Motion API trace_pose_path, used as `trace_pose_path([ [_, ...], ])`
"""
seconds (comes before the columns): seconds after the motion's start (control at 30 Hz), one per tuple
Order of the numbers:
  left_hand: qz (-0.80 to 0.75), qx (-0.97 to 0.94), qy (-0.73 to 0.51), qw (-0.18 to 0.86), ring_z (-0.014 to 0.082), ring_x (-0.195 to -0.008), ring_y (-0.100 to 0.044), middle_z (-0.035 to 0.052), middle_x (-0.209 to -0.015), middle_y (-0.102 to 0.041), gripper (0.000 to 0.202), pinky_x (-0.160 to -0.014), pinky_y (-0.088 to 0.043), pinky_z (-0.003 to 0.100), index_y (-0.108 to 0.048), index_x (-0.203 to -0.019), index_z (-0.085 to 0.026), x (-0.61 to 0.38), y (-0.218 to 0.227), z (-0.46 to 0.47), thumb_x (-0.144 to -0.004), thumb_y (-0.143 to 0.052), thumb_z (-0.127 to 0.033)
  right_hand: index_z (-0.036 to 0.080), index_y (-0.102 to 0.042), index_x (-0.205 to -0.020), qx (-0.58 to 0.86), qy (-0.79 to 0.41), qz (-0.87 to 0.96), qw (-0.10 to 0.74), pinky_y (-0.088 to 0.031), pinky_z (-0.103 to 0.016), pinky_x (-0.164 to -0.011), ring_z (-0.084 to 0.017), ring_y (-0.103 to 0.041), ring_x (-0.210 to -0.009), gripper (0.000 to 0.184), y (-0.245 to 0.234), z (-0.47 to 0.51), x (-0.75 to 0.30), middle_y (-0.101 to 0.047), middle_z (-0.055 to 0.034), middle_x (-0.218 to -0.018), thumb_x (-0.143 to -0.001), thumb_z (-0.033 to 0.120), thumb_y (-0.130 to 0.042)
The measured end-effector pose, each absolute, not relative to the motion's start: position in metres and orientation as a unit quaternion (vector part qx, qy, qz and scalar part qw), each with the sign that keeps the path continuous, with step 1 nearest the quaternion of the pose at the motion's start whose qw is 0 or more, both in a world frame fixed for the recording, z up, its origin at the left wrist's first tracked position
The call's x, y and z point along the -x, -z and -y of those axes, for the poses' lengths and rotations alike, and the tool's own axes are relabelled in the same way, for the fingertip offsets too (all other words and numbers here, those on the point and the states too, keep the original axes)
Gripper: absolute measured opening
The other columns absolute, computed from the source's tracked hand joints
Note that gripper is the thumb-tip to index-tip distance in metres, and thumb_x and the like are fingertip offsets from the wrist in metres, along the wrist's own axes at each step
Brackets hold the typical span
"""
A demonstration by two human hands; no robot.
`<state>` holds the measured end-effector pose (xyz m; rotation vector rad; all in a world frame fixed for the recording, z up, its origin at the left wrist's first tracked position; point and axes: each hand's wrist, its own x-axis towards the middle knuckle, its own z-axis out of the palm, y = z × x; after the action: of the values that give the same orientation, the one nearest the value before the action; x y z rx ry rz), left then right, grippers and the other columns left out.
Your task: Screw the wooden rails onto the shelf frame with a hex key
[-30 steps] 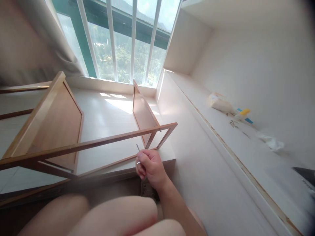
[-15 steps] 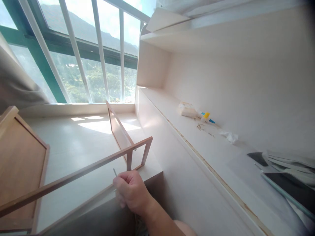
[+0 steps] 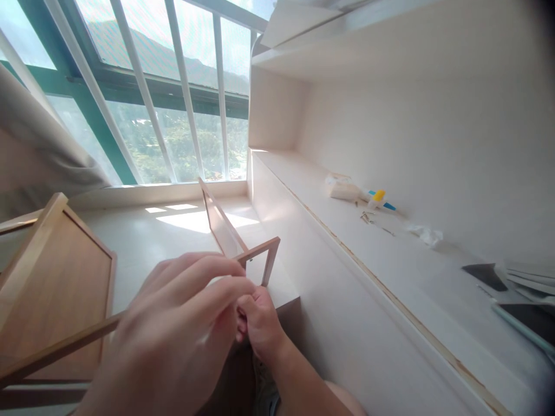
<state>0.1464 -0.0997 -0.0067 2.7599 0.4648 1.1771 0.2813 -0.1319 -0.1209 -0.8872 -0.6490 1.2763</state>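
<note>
My left hand (image 3: 173, 329) fills the foreground, blurred, its fingertips drawn together in a pinch at the top of my right hand (image 3: 258, 323). My right hand is a closed fist just below the corner of a light wooden frame (image 3: 260, 251). The thin metal key it held earlier is now hidden behind my left fingers. The frame lies on its side on a white platform (image 3: 173, 231). It has a brown panel (image 3: 56, 277) at the left, a second panel (image 3: 221, 222) at the far end, and a long rail (image 3: 56, 346) running between them.
A white ledge (image 3: 347, 242) runs along the right wall. On it lie a tissue pack (image 3: 342, 188), a yellow-capped item (image 3: 378, 197), loose screws (image 3: 366, 218), crumpled plastic (image 3: 425, 234) and dark flat things (image 3: 515, 289). A barred window (image 3: 173, 115) and a curtain (image 3: 34, 150) stand behind.
My left hand has come into view and closed its fingertips over my right fist. The view has turned right and up; my right hand stays by the frame's corner.
</note>
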Motion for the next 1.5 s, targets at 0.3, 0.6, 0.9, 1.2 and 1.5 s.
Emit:
trace_pose_path([
  [0.3,-0.234,-0.949,-0.211,0.000,0.0245,-0.137,-0.043,0.0016,-0.146,-0.050,0.045,-0.099,-0.043,0.043,-0.051,-0.136,-0.029,-0.193,0.022,0.070,-0.092,-0.045,-0.023,0.019,-0.045,-0.052,0.442,-0.507,0.337,0.658,-0.026,-0.020,-0.034,-0.006,-0.033,-0.033,0.053,0.122,0.127,-0.283,-0.037,0.0068,-0.038,-0.087,0.058,-0.054],
  [0.6,-0.260,-0.931,-0.250,-0.053,0.0225,-0.129,-0.052,-0.0067,-0.137,-0.058,0.028,-0.082,-0.050,0.034,-0.071,-0.103,-0.030,-0.200,0.039,0.071,-0.088,-0.050,-0.017,0.018,-0.051,-0.068,0.504,-0.421,0.377,0.653,-0.031,-0.021,-0.042,-0.009,-0.042,-0.045,0.038,0.122,0.127,-0.290,-0.047,0.0050,-0.049,-0.093,0.047,-0.050],
  [0.9,-0.278,-0.913,-0.295,-0.050,0.0186,-0.121,-0.059,-0.0095,-0.133,-0.061,0.030,-0.078,-0.051,0.033,-0.066,-0.107,-0.028,-0.201,0.048,0.072,-0.087,-0.051,-0.012,0.020,-0.045,-0.074,0.579,-0.245,0.478,0.614,-0.034,-0.025,-0.055,-0.012,-0.048,-0.057,0.030,0.121,0.136,-0.292,-0.051,0.0033,-0.062,-0.100,0.035,-0.040],
  [1.2,-0.305,-0.905,-0.295,-0.041,0.0188,-0.093,-0.069,-0.0064,-0.128,-0.064,0.021,-0.065,-0.048,0.033,-0.069,-0.098,-0.026,-0.202,0.047,0.074,-0.087,-0.054,-0.016,0.021,-0.044,-0.073,0.565,-0.176,0.396,0.702,-0.037,-0.024,-0.052,-0.011,-0.045,-0.052,0.033,0.121,0.132,-0.290,-0.046,0.0050,-0.058,-0.099,0.040,-0.041],
  [1.5,-0.291,-0.909,-0.296,-0.047,0.0182,-0.095,-0.068,-0.0056,-0.130,-0.063,0.024,-0.067,-0.049,0.034,-0.070,-0.102,-0.025,-0.201,0.048,0.074,-0.088,-0.053,-0.016,0.019,-0.052,-0.071,0.615,-0.080,0.375,0.689,-0.039,-0.023,-0.052,-0.010,-0.048,-0.050,0.034,0.119,0.126,-0.292,-0.051,0.0045,-0.055,-0.097,0.040,-0.045],
])
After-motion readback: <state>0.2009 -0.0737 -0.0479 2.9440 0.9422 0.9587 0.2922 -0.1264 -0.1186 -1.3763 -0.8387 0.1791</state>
